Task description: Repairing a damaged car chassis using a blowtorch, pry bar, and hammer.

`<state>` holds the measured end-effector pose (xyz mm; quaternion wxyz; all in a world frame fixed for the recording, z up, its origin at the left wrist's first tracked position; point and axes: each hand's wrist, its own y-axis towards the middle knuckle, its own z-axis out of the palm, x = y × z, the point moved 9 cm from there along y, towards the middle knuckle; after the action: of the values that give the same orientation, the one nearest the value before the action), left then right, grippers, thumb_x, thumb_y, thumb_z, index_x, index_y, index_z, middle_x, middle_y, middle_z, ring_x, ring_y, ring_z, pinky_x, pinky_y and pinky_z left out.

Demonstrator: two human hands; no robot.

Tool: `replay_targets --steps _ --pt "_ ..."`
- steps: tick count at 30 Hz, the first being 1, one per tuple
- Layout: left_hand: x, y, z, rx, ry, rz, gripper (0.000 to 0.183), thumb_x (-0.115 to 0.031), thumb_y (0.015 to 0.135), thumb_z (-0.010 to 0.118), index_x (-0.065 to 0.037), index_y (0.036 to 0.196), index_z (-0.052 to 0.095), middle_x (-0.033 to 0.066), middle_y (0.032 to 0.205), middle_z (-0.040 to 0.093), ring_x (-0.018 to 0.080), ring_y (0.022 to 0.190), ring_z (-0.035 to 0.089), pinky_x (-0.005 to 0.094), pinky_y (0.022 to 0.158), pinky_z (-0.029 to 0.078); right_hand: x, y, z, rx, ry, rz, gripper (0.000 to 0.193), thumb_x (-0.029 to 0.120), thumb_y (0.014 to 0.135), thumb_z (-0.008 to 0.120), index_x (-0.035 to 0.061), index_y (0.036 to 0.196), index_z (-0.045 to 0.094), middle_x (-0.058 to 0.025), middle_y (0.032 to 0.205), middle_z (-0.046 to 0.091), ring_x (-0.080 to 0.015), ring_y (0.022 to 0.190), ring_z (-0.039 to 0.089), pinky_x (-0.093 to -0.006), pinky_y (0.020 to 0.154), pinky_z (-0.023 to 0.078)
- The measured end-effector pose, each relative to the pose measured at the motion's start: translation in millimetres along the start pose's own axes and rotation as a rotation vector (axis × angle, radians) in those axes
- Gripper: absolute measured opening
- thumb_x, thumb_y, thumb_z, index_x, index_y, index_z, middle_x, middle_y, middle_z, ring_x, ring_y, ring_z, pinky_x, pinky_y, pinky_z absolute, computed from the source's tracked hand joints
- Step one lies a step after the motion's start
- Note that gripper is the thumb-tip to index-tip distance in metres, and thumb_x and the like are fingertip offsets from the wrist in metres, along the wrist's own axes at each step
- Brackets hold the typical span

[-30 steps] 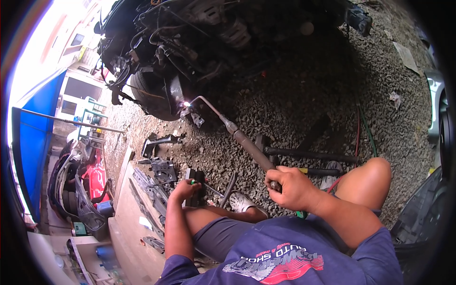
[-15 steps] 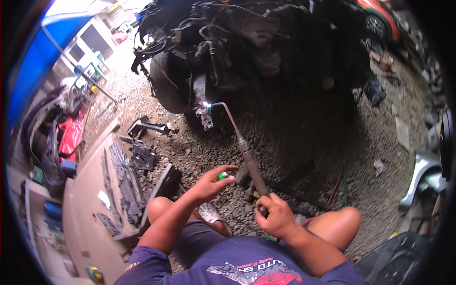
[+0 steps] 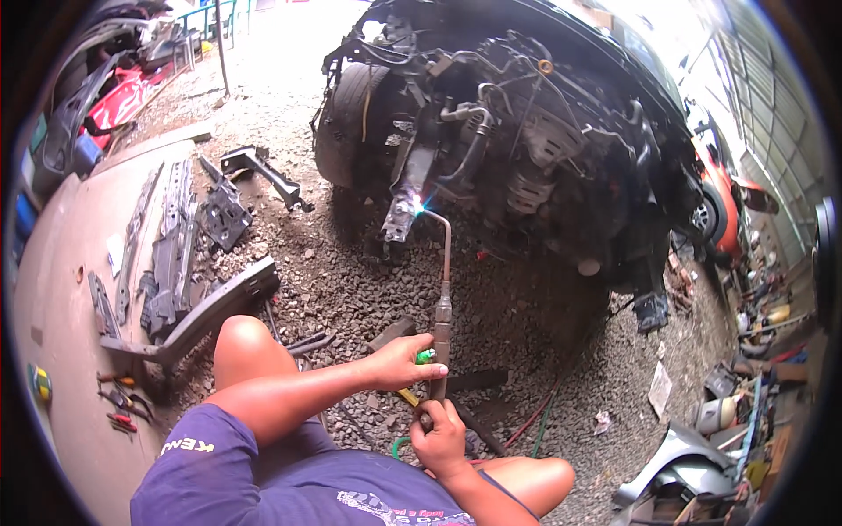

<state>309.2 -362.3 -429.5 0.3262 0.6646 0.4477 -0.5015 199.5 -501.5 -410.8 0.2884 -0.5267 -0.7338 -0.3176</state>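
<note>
I hold the torch (image 3: 441, 324) upright in front of me, its bent tip with the small flame (image 3: 424, 210) touching a metal bracket (image 3: 399, 215) at the front of the stripped car (image 3: 526, 131). My right hand (image 3: 441, 436) is closed around the lower end of the handle, as it was half a second ago. My left hand (image 3: 402, 362) is now at the torch body, thumb and fingers pinched at the green knob (image 3: 424, 356); a moment ago it was only reaching there, and a second ago it was down on my left among the parts. The torch stands steeper than before, when it slanted away to the left. Red and green hoses (image 3: 535, 419) trail off over the gravel (image 3: 333, 272) to my right. My left knee (image 3: 241, 337) is raised just beside my left arm. Farther left, a long metal beam (image 3: 197, 316) and other car parts (image 3: 175, 237) lie at the edge of a concrete slab (image 3: 61, 263), with a few hand tools (image 3: 118, 405) on it. My view has swung, so the car now fills the upper right.
</note>
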Motion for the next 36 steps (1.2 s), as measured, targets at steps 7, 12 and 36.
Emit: replay_targets --steps 7,12,36 --pt "8.3 2.2 -3.5 0.01 0.041 -0.02 0.057 -0.052 0.098 0.082 -0.002 0.123 0.068 0.0222 0.11 0.074 0.0381 0.107 0.073 0.0486 0.093 0.055 -2.0 5.7 9.3 -0.025 -0.016 -0.001 0.023 0.004 0.084 0.076 0.0104 0.106 0.071 -0.018 0.094 0.067 -0.0401 0.08 0.07 -0.0496 0.073 0.058" --pt "13.0 2.1 -9.6 -0.002 0.062 0.017 0.055 -0.051 0.098 0.082 -0.003 0.12 0.069 0.022 0.109 0.074 0.037 0.105 0.074 0.0482 0.091 0.056 -2.8 8.1 14.5 -0.036 -0.014 -0.018 0.021 0.001 0.084 0.075 0.0096 0.103 0.07 -0.0177 0.095 0.068 -0.0403 0.08 0.07 -0.049 0.071 0.057" --pt "20.4 19.2 -22.5 -0.068 0.014 0.015 0.048 -0.042 0.097 0.085 0.0 0.114 0.067 0.0219 0.102 0.076 0.0355 0.097 0.078 0.0477 0.085 0.059 -2.9 33.5 24.1 -0.075 -0.024 -0.056 0.021 -0.001 0.086 0.076 0.0078 0.104 0.069 -0.0176 0.092 0.068 -0.0402 0.078 0.069 -0.049 0.07 0.056"
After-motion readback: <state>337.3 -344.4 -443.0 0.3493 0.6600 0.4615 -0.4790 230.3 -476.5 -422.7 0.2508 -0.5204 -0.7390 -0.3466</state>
